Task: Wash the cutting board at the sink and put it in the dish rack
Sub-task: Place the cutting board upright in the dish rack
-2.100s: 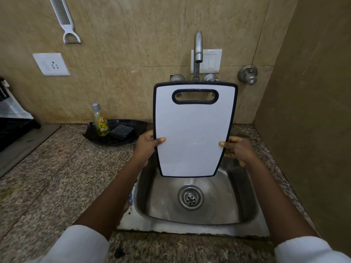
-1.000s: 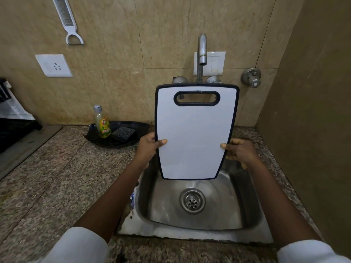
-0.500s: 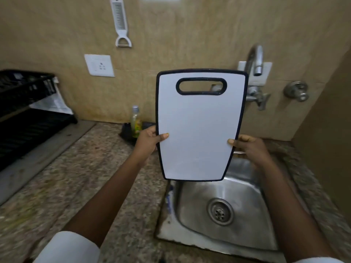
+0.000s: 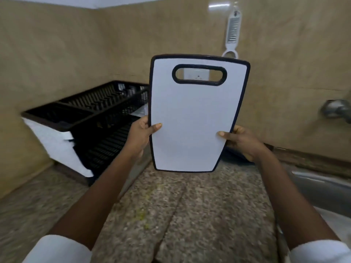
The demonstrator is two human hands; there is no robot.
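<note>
I hold a white cutting board [image 4: 191,118] with a black rim and a handle slot at its top, upright above the granite counter [image 4: 180,215]. My left hand [image 4: 140,137] grips its lower left edge with the thumb on the face. On the lower right edge sits my right hand [image 4: 241,143], gripping the same way. A black dish rack [image 4: 91,114] stands at the left against the wall, just beyond my left hand. The steel sink [image 4: 322,188] shows only as a rim at the right edge.
A white grater [image 4: 233,29] hangs on the tiled wall above the board. A wall socket [image 4: 196,74] shows through the handle slot. Part of a tap fitting [image 4: 336,109] is at the far right. White sheeting [image 4: 55,147] lines the rack's side.
The view and the board have swung left, from over the sink to over the counter. The dish rack has come into full view and the sink has slid to the right edge. Both hands keep their grip.
</note>
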